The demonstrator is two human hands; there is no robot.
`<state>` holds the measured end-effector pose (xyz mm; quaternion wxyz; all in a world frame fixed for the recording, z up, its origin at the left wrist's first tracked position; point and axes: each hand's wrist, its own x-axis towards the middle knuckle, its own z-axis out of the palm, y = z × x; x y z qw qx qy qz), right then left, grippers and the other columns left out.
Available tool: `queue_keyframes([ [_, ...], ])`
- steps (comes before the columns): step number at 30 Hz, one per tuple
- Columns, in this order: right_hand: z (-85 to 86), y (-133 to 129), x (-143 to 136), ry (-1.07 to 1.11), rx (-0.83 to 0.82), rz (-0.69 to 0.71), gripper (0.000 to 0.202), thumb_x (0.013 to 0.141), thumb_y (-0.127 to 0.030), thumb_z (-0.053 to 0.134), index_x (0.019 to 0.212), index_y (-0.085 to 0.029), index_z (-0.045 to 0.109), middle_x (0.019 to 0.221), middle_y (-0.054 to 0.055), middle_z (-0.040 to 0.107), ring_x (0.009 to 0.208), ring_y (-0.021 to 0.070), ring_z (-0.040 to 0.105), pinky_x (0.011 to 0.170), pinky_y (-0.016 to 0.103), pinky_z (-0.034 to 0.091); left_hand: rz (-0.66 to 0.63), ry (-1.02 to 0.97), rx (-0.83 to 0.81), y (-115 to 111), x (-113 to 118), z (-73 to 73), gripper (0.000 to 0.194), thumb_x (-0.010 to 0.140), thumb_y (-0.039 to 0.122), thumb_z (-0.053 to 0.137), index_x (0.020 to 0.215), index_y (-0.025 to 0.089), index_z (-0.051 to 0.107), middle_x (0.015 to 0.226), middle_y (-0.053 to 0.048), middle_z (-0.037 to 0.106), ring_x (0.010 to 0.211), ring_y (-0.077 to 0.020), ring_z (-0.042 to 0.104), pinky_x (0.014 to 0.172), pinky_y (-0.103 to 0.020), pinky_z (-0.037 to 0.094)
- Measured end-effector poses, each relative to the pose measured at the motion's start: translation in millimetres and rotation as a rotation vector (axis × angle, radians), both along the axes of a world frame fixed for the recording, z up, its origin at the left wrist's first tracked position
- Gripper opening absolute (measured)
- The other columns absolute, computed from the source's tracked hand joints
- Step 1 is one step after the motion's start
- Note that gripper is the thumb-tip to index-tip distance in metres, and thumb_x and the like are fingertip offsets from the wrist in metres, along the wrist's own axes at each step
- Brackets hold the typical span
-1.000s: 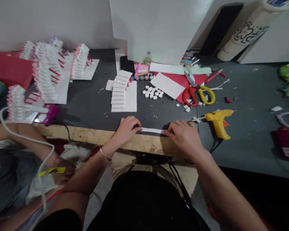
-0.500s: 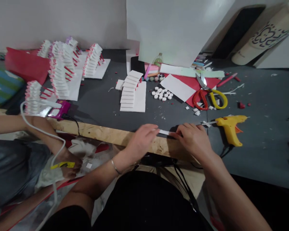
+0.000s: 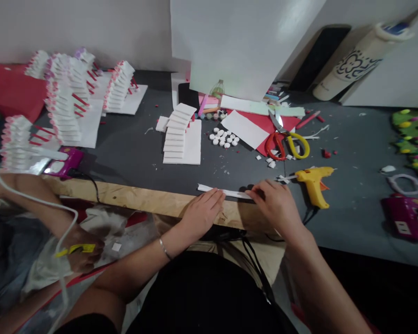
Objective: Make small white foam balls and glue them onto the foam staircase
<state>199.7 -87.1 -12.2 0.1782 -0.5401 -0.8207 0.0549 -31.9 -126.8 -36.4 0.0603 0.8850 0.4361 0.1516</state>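
A narrow white paper strip (image 3: 209, 189), apparently folded or rolled, lies along the front edge of the dark tabletop. My left hand (image 3: 202, 211) rests with outstretched fingertips on its middle. At the strip's right end, my right hand (image 3: 275, 202) pinches it between thumb and fingers. Behind my hands stands a small curved staircase of white card (image 3: 177, 139) on a white base (image 3: 194, 146). Several white round pellets (image 3: 225, 138) lie in a heap to its right. Beside them are a white card piece (image 3: 245, 128) and scissors (image 3: 286, 139) with one red and one yellow handle.
A yellow glue gun (image 3: 313, 183) lies right of my right hand. Several finished-looking white staircases (image 3: 64, 111) with red sticks stand at the left. A co-worker's hand (image 3: 85, 253) is at lower left, near a purple power socket (image 3: 64, 162). A bottle (image 3: 355, 67) leans at the back.
My left hand has gone from gripping the strip to lying flatter on it, and more of the strip's left end shows. The whole view has swung to the right.
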Motion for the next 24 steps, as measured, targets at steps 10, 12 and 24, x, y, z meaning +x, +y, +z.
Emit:
queue_keyframes([
  [10,-9.8,-2.9,-19.3,-0.056,0.062,0.165,0.021,0.096,-0.022,0.052,0.084,-0.021,0.069,0.083,0.006,0.068,0.079,0.0200,0.052,0.072,0.032,0.034,0.001,-0.020,0.014,13.7,-7.5,9.5,0.031,0.095,0.012,0.046,0.122,0.012,0.062,0.117,-0.016,0.066,0.112,-0.0249,0.060,0.090,-0.040,0.052],
  [12,-15.4,0.4,-17.2,-0.041,0.051,0.149,0.023,0.097,-0.024,0.052,0.081,-0.020,0.069,0.081,0.006,0.067,0.078,0.0197,0.051,0.072,0.032,0.034,-0.019,-0.068,-0.032,20.3,-14.4,10.1,0.031,0.094,0.009,0.047,0.119,0.017,0.064,0.112,-0.013,0.066,0.107,-0.0228,0.059,0.087,-0.039,0.053],
  [24,-11.6,-4.4,-1.9,-0.042,0.203,0.260,0.016,0.095,-0.019,0.056,0.094,-0.021,0.071,0.089,0.004,0.070,0.083,0.0189,0.048,0.071,0.032,0.032,-0.053,-0.248,0.003,51.6,-44.4,1.4,0.016,0.095,0.020,0.055,0.092,0.018,0.070,0.088,-0.005,0.064,0.085,-0.0165,0.056,0.072,-0.030,0.051],
])
